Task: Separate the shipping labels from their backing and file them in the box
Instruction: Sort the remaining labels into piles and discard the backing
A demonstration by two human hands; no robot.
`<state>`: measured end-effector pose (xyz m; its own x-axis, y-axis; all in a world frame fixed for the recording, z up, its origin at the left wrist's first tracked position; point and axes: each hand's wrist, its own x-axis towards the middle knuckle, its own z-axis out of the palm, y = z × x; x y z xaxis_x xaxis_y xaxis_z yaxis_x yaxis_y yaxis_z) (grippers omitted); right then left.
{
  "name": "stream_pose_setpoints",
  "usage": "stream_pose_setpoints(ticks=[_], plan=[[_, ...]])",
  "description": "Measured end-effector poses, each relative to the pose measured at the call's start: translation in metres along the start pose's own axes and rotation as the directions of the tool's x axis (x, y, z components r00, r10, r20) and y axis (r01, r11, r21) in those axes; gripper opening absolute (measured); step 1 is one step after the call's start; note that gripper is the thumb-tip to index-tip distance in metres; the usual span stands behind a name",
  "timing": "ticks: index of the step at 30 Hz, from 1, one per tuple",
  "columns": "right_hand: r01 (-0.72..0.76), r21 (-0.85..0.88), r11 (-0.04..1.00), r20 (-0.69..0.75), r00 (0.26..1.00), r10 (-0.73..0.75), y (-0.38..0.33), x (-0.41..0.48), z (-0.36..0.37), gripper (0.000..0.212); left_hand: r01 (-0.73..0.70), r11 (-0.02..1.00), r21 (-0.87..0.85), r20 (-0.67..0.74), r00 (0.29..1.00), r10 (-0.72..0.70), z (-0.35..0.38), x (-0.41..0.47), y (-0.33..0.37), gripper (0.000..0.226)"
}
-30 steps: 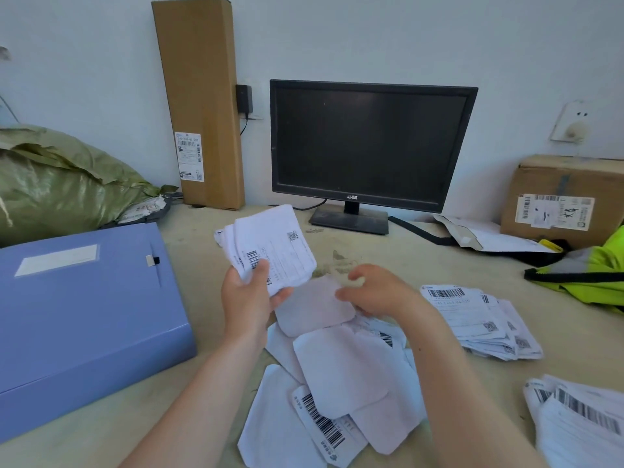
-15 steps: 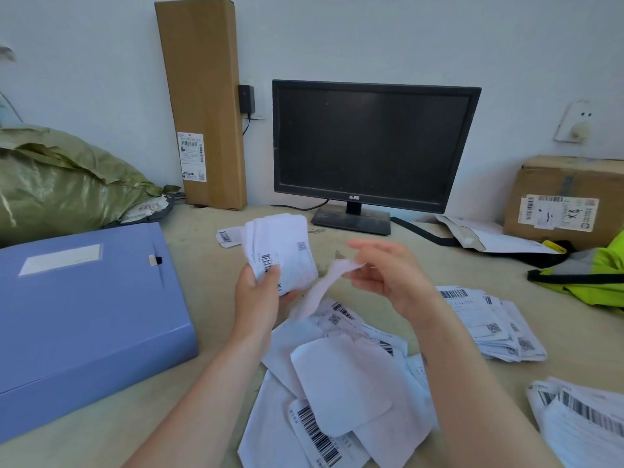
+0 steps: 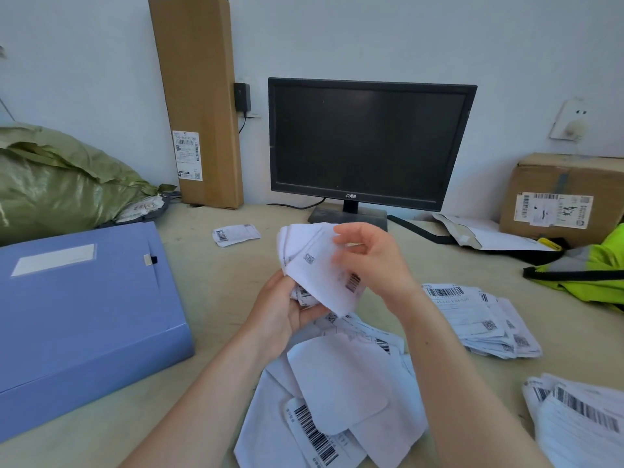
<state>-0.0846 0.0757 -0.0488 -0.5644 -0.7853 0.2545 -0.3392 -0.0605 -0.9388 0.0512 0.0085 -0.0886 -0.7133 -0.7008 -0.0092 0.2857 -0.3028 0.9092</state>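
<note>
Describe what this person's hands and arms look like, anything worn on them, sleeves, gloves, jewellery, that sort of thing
Both arms are bare from the lower edge of the picture to the fingertips: no sleeves show. The left hand and right hand wear no gloves, and no rings, watch or bracelet can be seen on the fingers or wrists. The fingernails that show look short and unpainted.

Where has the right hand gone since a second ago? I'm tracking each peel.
Yes. The right hand has risen off the loose sheets toward the monitor, onto the label stack.

Pale wall (image 3: 405,35) behind a beige desk (image 3: 209,298) bearing a dark monitor (image 3: 368,140).
</note>
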Motion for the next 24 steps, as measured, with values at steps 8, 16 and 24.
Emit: stream_pose_setpoints(ticks=[8, 16, 24], plan=[[0.383, -0.587, 0.714, 0.326, 0.918, -0.225, -0.004, -0.010, 0.016, 0.046, 0.057, 0.997, 0.057, -0.022, 0.998, -0.056, 0.000, -0.004, 0.000, 0.020], [0.281, -0.774, 0.567, 0.128, 0.947, -0.295, -0.008, -0.002, 0.004, 0.015, -0.007, 0.990, 0.141, -0.147, 0.989, 0.029, -0.002, -0.001, -0.002, 0.018], [0.017, -0.281, 0.960, -0.253, 0.963, -0.091, -0.029, -0.010, -0.013, 0.016, -0.039, 0.999, -0.014, -0.086, 0.996, 0.037, 0.012, -0.006, 0.004, 0.025]])
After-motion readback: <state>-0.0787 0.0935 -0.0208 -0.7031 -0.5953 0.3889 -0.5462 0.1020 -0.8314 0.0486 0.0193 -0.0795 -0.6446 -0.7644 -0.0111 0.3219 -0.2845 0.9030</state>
